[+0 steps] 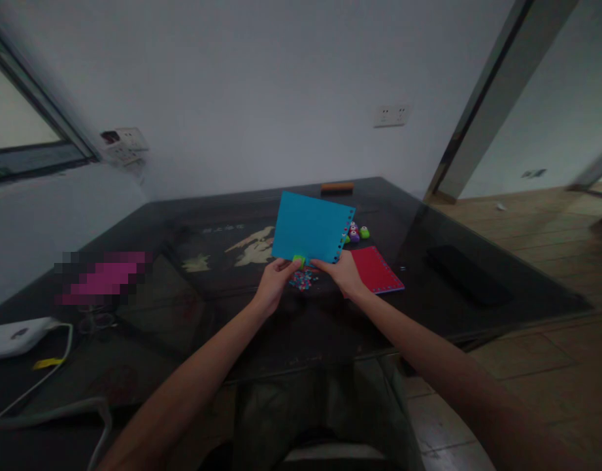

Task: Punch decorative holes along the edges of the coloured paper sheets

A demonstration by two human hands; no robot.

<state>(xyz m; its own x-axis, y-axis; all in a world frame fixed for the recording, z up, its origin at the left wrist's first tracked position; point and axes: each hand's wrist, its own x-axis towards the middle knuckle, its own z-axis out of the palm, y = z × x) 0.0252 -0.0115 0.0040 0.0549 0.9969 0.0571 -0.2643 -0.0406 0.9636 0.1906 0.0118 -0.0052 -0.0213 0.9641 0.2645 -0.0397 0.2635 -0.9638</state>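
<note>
A blue sheet of card (pixel 313 227) is held up over the table, with a row of punched shapes along its right edge. My left hand (pixel 275 281) is closed on a small green craft punch (pixel 299 261), which sits at the sheet's lower edge. My right hand (pixel 347 273) pinches the lower right part of the sheet, thumb in front. Below lies a little heap of coloured paper bits (pixel 302 280). Beside my right hand rests a red sheet stack (pixel 376 270) with punched edges. Several green and purple punches (pixel 364 232) stand behind the blue sheet, partly hidden.
The dark table (pixel 261 333) meets the wall at the back. On it lie a brown cylinder-like object (pixel 336 188), a long black item (pixel 470 275) at right, a blurred pink object (pixel 107 278) and a white device with a cable (pixel 19 337) at left.
</note>
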